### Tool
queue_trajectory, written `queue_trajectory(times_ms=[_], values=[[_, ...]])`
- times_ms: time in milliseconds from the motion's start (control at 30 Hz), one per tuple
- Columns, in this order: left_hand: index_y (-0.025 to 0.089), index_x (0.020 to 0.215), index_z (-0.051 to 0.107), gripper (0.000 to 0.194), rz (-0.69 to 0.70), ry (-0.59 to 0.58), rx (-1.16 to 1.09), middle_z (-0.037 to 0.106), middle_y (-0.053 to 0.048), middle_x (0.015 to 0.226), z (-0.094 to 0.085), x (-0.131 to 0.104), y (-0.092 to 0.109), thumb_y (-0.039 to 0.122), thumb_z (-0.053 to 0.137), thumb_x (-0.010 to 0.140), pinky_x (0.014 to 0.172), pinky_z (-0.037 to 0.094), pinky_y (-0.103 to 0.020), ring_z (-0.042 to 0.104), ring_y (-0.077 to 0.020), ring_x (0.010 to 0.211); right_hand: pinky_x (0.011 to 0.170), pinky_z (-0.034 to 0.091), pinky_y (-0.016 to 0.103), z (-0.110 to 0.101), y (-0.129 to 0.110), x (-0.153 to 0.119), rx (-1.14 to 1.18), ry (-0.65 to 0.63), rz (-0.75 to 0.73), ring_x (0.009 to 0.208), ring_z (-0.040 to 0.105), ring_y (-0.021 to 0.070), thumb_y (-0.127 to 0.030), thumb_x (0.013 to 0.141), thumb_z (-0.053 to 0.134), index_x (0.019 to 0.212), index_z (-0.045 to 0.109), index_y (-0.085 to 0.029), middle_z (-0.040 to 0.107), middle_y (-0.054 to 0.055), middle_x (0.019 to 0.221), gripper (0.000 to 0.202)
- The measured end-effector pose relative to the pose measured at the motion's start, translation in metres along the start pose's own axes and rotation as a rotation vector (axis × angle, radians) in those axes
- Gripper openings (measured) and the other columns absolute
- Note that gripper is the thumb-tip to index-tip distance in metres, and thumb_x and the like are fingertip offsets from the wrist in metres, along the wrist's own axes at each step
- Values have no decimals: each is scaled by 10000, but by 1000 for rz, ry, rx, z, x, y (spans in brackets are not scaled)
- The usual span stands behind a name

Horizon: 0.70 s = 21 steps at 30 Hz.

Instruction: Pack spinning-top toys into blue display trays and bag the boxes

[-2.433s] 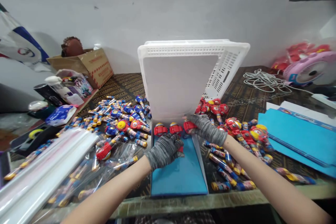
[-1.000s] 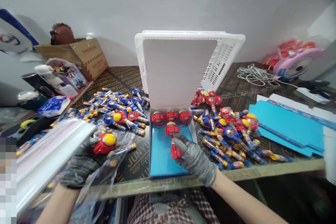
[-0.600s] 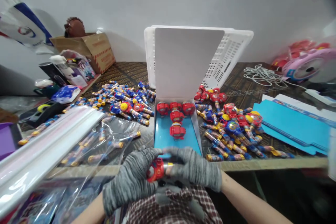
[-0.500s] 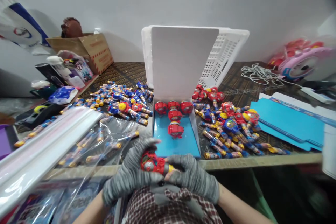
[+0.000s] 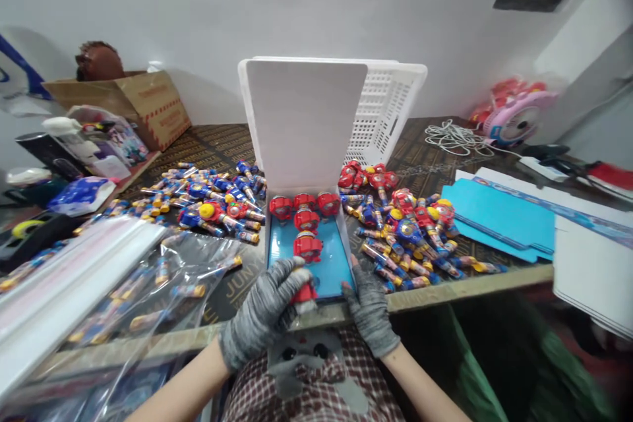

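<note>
At the tabletop's (image 5: 475, 280) front edge, a blue-lined box (image 5: 326, 270) is seen lying open, its white lid (image 5: 301, 125) propped upright against a white basket (image 5: 390, 112) near the back edge. Loose toys are heaped on both sides of the box: a blue pile (image 5: 212, 201) toward the left, a red pile (image 5: 405, 224) toward the right. Blue cards (image 5: 499, 217) are stacked near the right edge, and a cardboard carton (image 5: 143, 102) stands at the back left corner. Inside the box, three red toys (image 5: 304, 203) are lined along the far wall, with two more (image 5: 307, 234) set in a column below them. One more red toy (image 5: 305, 291) is pinched in the gloved left hand (image 5: 264, 310) at the box's near edge, in line with that column. The gloved right hand (image 5: 368, 306) is pressed flat, fingers together, against the box's near right corner, apparently to steady it. The step in hand is judged to be the filling of the box, toy by toy. The next move calls for the held toy to be lowered onto the blue lining just below the column and released while the box is kept steady.
</note>
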<state>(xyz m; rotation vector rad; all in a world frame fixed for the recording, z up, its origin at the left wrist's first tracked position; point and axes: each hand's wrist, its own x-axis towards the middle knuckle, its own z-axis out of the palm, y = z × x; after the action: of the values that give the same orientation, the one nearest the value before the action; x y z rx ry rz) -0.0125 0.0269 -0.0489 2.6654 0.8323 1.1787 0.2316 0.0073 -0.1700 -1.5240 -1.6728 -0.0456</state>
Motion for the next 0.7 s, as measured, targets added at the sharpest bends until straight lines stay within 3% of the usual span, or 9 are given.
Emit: queue_trajectory(times_ms=[100, 200, 333, 433, 500, 567, 633, 700], values=[[170, 1278, 493, 357, 224, -131, 154, 654, -173, 1149, -6, -5, 8, 251, 496, 930, 855, 578, -384, 642, -258, 1077, 1022, 466, 537, 5, 4, -2, 14, 12, 10, 1247, 534, 281, -261, 975, 383, 1454, 380, -210, 556, 135, 1354, 482], [169, 1288, 481, 362, 292, -192, 175, 669, -164, 1141, -7, -6, 2, 260, 482, 937, 854, 581, -364, 644, -249, 1082, 1017, 481, 522, 9, 1, -4, -5, -5, -4, 1242, 542, 267, -226, 967, 338, 1480, 332, -245, 556, 107, 1361, 514], [154, 1211, 555, 325, 254, -293, 157, 663, -168, 1154, 13, 12, -12, 307, 474, 937, 827, 584, -378, 664, -259, 1022, 989, 505, 500, 2, 0, 5, -97, -21, 0, 1186, 579, 269, -265, 947, 370, 1434, 405, -281, 623, 74, 1270, 488], [155, 1070, 642, 322, 112, -440, 238, 695, -144, 1040, 25, 30, -5, 408, 516, 916, 753, 588, -396, 685, -257, 883, 964, 495, 533, -32, 15, 34, -248, 53, -4, 1124, 598, 304, -392, 909, 470, 1307, 533, -306, 668, 70, 1156, 412], [161, 1055, 662, 397, 59, -484, 284, 695, -139, 1023, 26, 39, 2, 498, 542, 883, 782, 568, -446, 670, -283, 908, 980, 409, 645, -60, 43, 61, -234, 112, 5, 1174, 544, 371, -435, 896, 474, 1297, 534, -249, 641, 139, 1172, 446], [173, 1113, 657, 540, 80, -382, 276, 667, -159, 1122, 22, 45, -4, 617, 554, 824, 860, 524, -517, 629, -327, 1021, 1011, 314, 695, -79, 87, 87, -289, 88, 23, 1267, 446, 418, -457, 848, 506, 1309, 522, -215, 585, 185, 1241, 520], [189, 1153, 648, 554, -18, -187, 254, 625, -157, 1222, 11, 46, -29, 627, 529, 835, 946, 477, -514, 580, -320, 1124, 1013, 323, 652, -82, 138, 104, -305, -11, 2, 1298, 408, 435, -447, 774, 538, 1297, 540, -232, 546, 215, 1286, 566], [182, 1105, 663, 409, -313, -23, 286, 635, -129, 1197, -10, 44, -74, 490, 464, 922, 986, 461, -431, 583, -256, 1124, 962, 350, 643, -73, 182, 111, -263, -82, -50, 1266, 437, 454, -422, 717, 534, 1264, 578, -251, 556, 229, 1256, 575]])
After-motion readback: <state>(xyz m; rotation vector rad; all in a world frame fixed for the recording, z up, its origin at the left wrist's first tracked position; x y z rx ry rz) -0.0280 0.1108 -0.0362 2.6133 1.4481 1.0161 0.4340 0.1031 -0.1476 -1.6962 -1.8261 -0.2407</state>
